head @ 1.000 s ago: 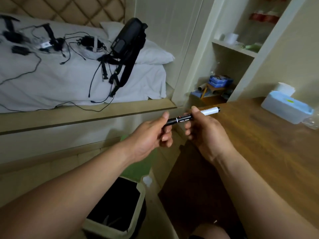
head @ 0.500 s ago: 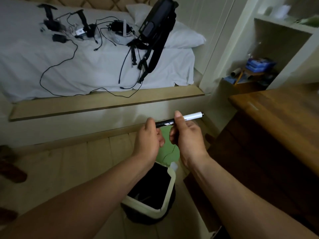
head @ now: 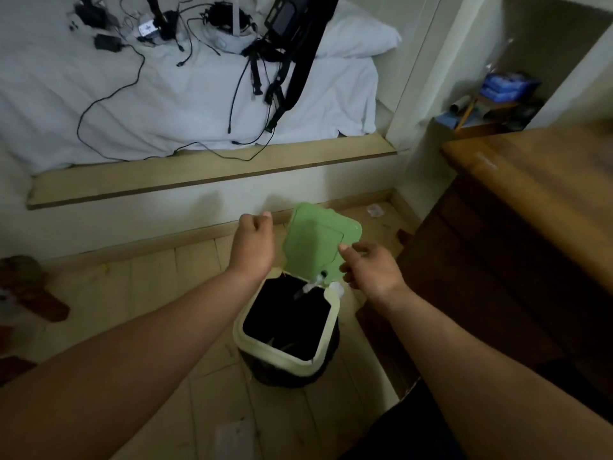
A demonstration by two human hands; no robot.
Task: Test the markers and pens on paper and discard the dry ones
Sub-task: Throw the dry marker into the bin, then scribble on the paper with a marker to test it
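Right hand point(head: 368, 270) is hanging fingers apart, empty, over the trash bin point(head: 277, 354), its green lid point(head: 318, 240) standing open for discards. Left hand point(head: 253, 242) is curling beside the lid; can't tell if it's gripping anything. Blurred pale streak at the bin mouth is likely the marker point(head: 308, 287) dropping in.

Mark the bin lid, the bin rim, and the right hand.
green bin lid point(head: 318, 240): head view, middle of raised panel
waste bin point(head: 275, 354): head view, near cream rim
right hand point(head: 371, 270): head view, back of hand
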